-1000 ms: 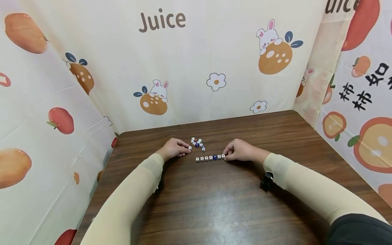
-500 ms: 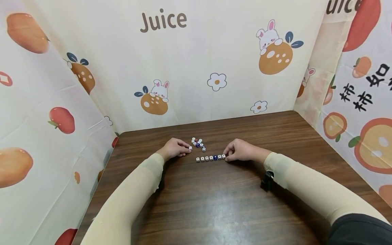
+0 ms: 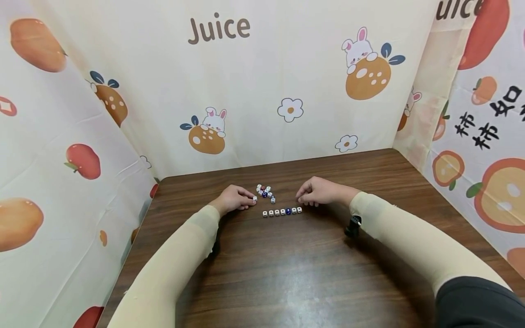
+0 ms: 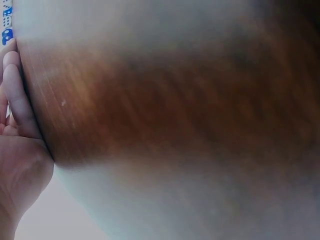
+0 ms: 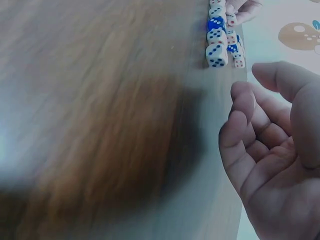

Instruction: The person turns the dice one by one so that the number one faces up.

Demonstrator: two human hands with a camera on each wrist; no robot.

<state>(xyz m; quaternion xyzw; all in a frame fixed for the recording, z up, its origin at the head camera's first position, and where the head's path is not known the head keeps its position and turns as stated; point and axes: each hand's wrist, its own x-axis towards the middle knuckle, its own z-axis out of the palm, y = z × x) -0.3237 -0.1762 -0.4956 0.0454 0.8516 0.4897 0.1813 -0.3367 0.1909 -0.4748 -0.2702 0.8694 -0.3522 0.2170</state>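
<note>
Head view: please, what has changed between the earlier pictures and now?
The right hand has come off the right-end die of the row of dice and moved farther from the person. The left hand, pinching a white die, the row and the loose dice stayed as they were.

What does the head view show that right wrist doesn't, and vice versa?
Only head: "Juice" lettering, sleeves, the red die and the full seven-dice row, which right wrist cuts off.

Only right wrist: the right grip's palm side and readable pips on the row's end die.

Both: both grips, left one at a white die; the row's blue die; tabletop.
</note>
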